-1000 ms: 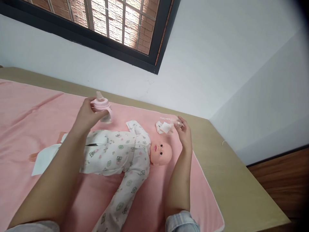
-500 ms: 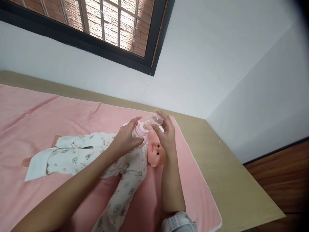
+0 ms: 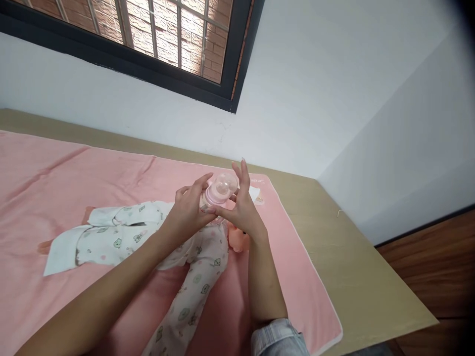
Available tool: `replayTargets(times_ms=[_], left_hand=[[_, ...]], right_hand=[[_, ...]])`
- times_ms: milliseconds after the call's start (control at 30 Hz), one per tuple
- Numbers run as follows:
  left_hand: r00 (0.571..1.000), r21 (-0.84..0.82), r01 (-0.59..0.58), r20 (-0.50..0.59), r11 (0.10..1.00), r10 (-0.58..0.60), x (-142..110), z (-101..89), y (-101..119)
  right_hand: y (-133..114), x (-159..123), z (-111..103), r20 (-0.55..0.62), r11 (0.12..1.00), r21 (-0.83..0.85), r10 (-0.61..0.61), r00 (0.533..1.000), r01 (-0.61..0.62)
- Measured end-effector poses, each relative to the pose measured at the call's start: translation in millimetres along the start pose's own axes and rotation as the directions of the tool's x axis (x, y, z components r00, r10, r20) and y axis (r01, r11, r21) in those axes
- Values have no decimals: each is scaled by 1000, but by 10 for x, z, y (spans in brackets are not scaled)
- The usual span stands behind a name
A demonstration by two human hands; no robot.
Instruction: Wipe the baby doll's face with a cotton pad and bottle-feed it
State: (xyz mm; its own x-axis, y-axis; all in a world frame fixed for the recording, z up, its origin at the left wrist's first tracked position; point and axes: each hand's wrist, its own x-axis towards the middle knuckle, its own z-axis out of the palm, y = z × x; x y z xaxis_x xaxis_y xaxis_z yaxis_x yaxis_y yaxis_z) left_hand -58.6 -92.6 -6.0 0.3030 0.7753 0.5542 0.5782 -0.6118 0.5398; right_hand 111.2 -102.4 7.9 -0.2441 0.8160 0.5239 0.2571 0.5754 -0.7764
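Observation:
A small pink baby bottle (image 3: pixel 220 189) with a clear domed cap is held above a doll's head. My left hand (image 3: pixel 187 210) grips the bottle's body from the left, fingers curled round it. My right hand (image 3: pixel 241 207) holds the clear cap from the right, fingers raised along its side. Below them lies a baby doll (image 3: pixel 159 242) in a white printed sleepsuit, on its back on a pink blanket (image 3: pixel 55 168). Its head (image 3: pixel 237 240) is mostly hidden behind my right hand.
The pink blanket covers a tan table (image 3: pixel 356 277) set against a white wall. A white folded cloth (image 3: pixel 256 194) lies on the blanket's far corner. A dark-framed window (image 3: pixel 148 44) is above. Wooden floor (image 3: pixel 438 277) shows at right.
My left hand brought the bottle from the far left over to the doll's head. My right hand picked up the clear cap and now holds it on the bottle's top.

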Motion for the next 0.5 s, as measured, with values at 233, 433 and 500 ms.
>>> replayTargets(times_ms=[233, 433, 500], left_hand=[[997, 36, -71, -41, 997, 72, -17, 53, 1], [997, -100, -21, 68, 995, 28, -102, -97, 128], [969, -223, -4, 239, 975, 58, -146, -226, 191]], right_hand=[[-72, -25, 6, -65, 998, -29, 48, 997, -50], [9, -81, -370, -212, 987, -147, 29, 977, -61], [104, -120, -579, -288, 975, -204, 28, 957, -90]])
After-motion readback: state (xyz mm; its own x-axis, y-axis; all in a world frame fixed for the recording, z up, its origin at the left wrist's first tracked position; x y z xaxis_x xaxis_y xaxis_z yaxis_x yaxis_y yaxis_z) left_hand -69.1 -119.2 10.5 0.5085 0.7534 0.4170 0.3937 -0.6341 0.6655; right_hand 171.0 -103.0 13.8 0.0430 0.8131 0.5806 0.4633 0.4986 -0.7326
